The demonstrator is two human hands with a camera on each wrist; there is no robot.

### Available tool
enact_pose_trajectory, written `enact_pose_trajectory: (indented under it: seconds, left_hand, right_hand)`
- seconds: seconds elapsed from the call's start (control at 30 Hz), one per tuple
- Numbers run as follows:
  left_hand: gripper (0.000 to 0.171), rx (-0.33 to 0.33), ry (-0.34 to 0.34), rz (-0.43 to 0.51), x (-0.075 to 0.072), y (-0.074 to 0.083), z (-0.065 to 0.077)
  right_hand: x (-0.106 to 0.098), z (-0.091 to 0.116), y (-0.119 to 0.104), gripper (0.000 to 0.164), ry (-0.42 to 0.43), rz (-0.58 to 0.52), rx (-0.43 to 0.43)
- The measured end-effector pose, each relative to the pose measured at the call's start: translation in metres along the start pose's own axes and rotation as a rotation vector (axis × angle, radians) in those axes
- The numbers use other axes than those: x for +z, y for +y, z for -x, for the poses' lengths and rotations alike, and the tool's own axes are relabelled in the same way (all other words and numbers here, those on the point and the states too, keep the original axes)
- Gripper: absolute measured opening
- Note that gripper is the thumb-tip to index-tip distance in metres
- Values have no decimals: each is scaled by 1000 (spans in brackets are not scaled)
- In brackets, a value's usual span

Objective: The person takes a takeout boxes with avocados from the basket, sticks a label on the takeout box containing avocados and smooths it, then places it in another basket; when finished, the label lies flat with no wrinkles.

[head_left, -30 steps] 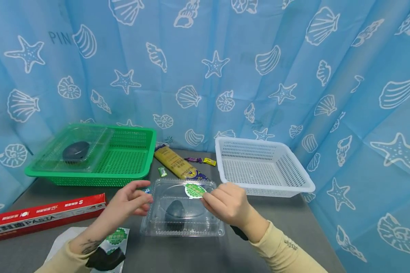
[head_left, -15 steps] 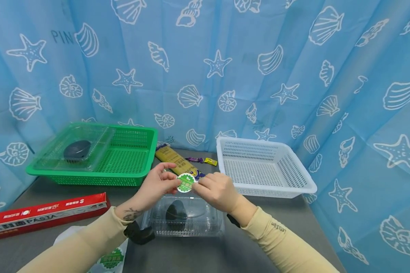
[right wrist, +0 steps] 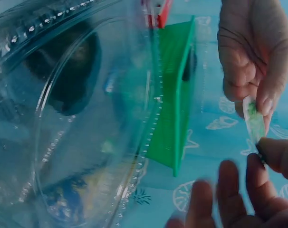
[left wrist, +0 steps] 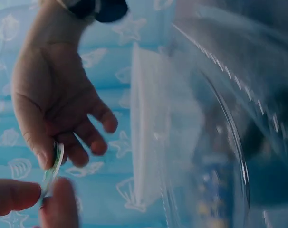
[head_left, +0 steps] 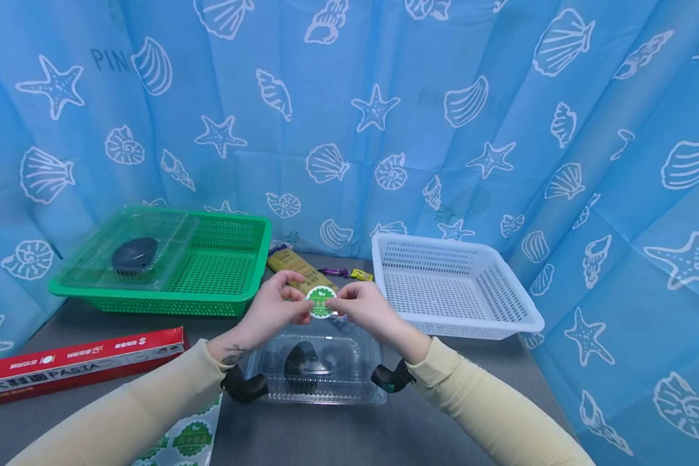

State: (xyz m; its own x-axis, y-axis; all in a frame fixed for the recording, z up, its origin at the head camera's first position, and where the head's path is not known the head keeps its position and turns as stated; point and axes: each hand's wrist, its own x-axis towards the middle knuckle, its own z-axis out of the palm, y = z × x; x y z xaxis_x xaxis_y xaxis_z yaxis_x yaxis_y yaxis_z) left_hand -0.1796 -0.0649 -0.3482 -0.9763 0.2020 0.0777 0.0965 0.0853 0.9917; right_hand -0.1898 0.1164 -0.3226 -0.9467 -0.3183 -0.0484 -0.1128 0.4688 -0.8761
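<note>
In the head view, a round green and white sticker (head_left: 321,301) is held upright between both hands. My left hand (head_left: 272,305) pinches its left edge between thumb and finger, and my right hand (head_left: 368,312) pinches its right edge. The right wrist view shows the sticker (right wrist: 254,121) nearly edge-on, thumbs and fingertips at its two ends. Below the hands stands a clear plastic clamshell box (head_left: 349,388), its lid down and apart from the sticker. A dark rounded object (head_left: 301,359) shows through it; its kind is unclear. A sheet of similar stickers (head_left: 192,439) lies partly under the left forearm.
A green basket (head_left: 233,304) at the left carries another clear box (head_left: 169,272) with a dark object. A white basket (head_left: 472,323) stands at the right. Between them lie a yellow packet (head_left: 297,266) and small wrapped candies (head_left: 361,275). A red pasta box (head_left: 81,362) is at the left.
My right hand has raised the sticker from over the box and moved it left. My left hand has come up from the left and now pinches the sticker's other edge.
</note>
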Motion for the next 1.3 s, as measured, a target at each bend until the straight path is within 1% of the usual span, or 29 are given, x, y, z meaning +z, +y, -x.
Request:
enact_pose_trajectory:
  seconds: [0.1, 0.17, 0.2, 0.33, 0.47, 0.53, 0.63, 0.73, 0.77, 0.9, 1.0, 1.03, 1.1, 1.17, 1.23, 1.3]
  left_hand:
    - [39, -19, -31, -194, -1, -3, -3]
    - [39, -39, -55, -343, -1, -4, -5]
    - [39, -53, -71, -400, -1, -4, -5]
    - [40, -85, -161, -571, 2, -6, -7]
    - [42, -87, -223, -698, 7, -11, -9]
    - [43, -84, -239, -753, 9, -13, -10]
    - [44, -80, -257, -816, 11, -14, -10]
    - [44, -70, -262, -885, 13, -14, -10]
    - [44, -58, -263, -913, 14, -14, -10]
    - [41, 17, -253, -1038, 19, -16, -10]
    - [43, 63, -245, -1101, 22, -17, -9]
    - [45, 68, -245, -1116, 23, -17, -9]
    - [48, 74, -250, -1137, 24, -17, -9]
    - [47, 79, -256, -1162, 24, -16, -9]
    - [43, 77, -266, -1168, 21, -14, -9]
    - [37, 109, -288, -1184, 16, -12, -7]
  right_hand:
    - [3, -3, 1, 18, -3, 86, 31]
    - [5, -3, 3, 22, -39, 144, 65]
    - [6, -3, 4, 25, -60, 178, 77]
    - [11, -5, 8, 37, -126, 335, 80]
    - [18, -6, 11, 42, -147, 506, 86]
    - [22, -5, 11, 42, -151, 587, 88]
    - [26, -3, 12, 39, -147, 702, 56]
    - [29, -3, 12, 35, -142, 787, 24]
    - [30, -3, 12, 34, -140, 809, 13]
    - [33, -5, 13, 28, -134, 880, -10]
    - [36, -7, 15, 15, -126, 911, -29]
    - [37, -8, 15, 14, -123, 917, -36]
    - [38, -9, 17, 20, -121, 924, -45]
    - [38, -10, 18, 29, -117, 934, -57]
    - [35, -10, 18, 32, -115, 956, -78]
    - [31, -10, 18, 28, -118, 978, -149]
